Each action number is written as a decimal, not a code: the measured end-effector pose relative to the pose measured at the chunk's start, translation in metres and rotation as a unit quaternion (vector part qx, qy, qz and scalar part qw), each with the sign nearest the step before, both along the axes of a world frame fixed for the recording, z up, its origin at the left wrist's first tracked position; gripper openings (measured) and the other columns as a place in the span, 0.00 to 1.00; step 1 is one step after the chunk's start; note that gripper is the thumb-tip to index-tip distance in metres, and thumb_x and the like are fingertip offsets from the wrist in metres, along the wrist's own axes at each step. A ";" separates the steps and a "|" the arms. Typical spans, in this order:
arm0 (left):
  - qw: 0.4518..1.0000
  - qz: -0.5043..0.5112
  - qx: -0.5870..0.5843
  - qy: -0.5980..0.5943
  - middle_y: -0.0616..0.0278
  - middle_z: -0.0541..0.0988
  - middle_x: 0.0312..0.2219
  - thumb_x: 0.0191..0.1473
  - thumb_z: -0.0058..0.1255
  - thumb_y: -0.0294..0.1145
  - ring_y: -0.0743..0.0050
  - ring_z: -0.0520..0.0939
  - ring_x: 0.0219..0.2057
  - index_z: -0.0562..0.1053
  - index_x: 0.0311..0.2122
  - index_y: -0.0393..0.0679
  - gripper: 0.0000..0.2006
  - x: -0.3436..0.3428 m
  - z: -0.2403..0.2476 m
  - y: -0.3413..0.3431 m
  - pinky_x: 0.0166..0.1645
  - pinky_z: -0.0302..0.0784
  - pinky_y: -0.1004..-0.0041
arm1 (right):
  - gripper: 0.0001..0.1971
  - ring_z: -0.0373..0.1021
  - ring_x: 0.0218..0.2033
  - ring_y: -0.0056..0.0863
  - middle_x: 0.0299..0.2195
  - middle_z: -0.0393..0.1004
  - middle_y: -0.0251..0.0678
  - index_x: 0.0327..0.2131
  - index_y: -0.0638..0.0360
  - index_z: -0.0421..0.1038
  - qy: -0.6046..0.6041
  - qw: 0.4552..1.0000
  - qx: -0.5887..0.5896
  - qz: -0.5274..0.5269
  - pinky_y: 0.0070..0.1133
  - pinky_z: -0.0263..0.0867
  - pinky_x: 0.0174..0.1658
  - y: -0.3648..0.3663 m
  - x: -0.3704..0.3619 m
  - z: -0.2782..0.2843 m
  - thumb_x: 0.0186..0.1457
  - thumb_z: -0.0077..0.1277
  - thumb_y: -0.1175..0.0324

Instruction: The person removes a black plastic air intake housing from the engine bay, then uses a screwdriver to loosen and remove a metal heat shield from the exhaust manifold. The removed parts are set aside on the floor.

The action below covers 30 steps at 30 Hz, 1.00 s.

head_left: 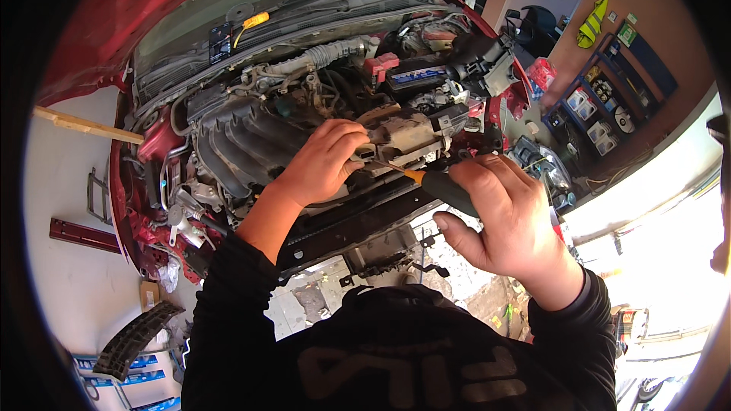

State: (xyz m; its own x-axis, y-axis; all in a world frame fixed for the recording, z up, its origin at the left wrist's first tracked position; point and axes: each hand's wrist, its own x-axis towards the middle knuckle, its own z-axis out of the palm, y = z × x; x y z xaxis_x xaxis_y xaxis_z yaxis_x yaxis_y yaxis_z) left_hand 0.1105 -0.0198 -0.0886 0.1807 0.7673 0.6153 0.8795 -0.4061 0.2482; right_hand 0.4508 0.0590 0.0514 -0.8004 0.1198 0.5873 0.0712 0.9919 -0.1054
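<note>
While right hand (502, 217) is clamped on an orange-collared black screwdriver (442, 188) right of centre, can't tell left hand's (326, 160) grip. Dusty engine bay (240, 141) mid-frame; brown wall (664, 19) upper right.

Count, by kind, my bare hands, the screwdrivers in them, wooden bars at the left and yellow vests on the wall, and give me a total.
Left hand and right hand: 2
Screwdriver in the right hand: 1
Wooden bar: 1
Yellow vest: 1
Total: 5
</note>
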 end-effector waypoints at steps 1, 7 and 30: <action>1.000 -0.001 -0.002 -0.003 0.51 0.79 0.61 0.55 0.72 0.24 0.37 0.77 0.62 0.75 0.61 0.40 0.28 -0.001 0.000 0.000 0.67 0.77 0.48 | 0.23 0.78 0.39 0.48 0.41 0.78 0.44 0.50 0.60 0.77 0.000 1.000 0.012 -0.010 0.37 0.77 0.40 0.001 0.001 -0.001 0.51 0.72 0.70; 1.000 0.020 0.005 -0.010 0.54 0.80 0.61 0.56 0.72 0.27 0.40 0.78 0.61 0.76 0.60 0.42 0.26 0.000 -0.002 -0.001 0.67 0.77 0.49 | 0.24 0.79 0.38 0.47 0.43 0.79 0.44 0.51 0.60 0.77 0.049 0.996 0.023 0.064 0.34 0.78 0.35 0.009 -0.003 -0.011 0.52 0.73 0.67; 0.999 0.003 0.029 -0.032 0.56 0.81 0.58 0.58 0.72 0.28 0.41 0.78 0.60 0.77 0.59 0.43 0.24 0.000 -0.004 0.001 0.65 0.77 0.50 | 0.24 0.78 0.40 0.52 0.41 0.78 0.48 0.51 0.63 0.77 0.030 0.999 0.026 0.034 0.40 0.78 0.41 0.006 -0.004 -0.005 0.51 0.72 0.73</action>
State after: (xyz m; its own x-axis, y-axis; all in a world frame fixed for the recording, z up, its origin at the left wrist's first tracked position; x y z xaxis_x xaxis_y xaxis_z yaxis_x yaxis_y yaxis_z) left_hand 0.1102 -0.0184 -0.0928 0.1347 0.7317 0.6682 0.8650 -0.4158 0.2808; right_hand 0.4465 0.0646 0.0460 -0.7694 0.0337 0.6378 -0.0019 0.9985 -0.0550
